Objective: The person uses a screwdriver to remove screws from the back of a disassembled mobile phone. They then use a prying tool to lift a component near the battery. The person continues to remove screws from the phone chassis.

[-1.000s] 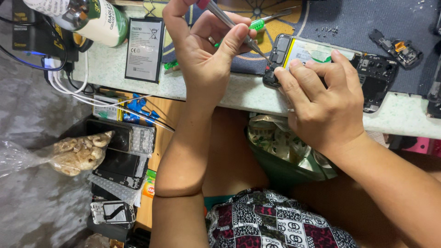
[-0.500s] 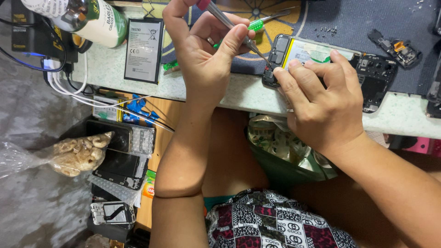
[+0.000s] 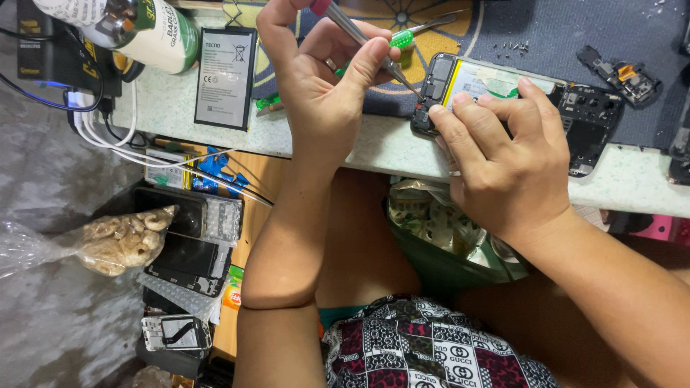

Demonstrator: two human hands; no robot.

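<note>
— What's each hand doing?

— The left hand (image 3: 323,93), upper middle of the frame, is closed in a pinch around a thin metal screwdriver (image 3: 374,52), thumb and fingers wrapped on the shaft. Its tip comes down at the left end of the opened phone (image 3: 575,108).

— And the phone?

— It lies back-off on the pale worktop (image 3: 172,115), upper right of centre, partly on a dark blue mat (image 3: 560,29). The right hand (image 3: 503,158) rests on it, fingers spread flat and pressing down, holding nothing else. Whether the tip actually sits in a screw I can't tell; it's too small.

— What else is around?

— A flat black battery (image 3: 225,77) lies on the worktop at upper left, well apart from the phone, with a green-labelled bottle (image 3: 154,32) on its side beside it. Green-handled tweezers (image 3: 402,36) sit behind the left hand. A small black phone part (image 3: 622,72) lies on the mat at far right. Lower left, a clear bag of snacks (image 3: 118,241) and several loose phone screens (image 3: 190,241).
</note>
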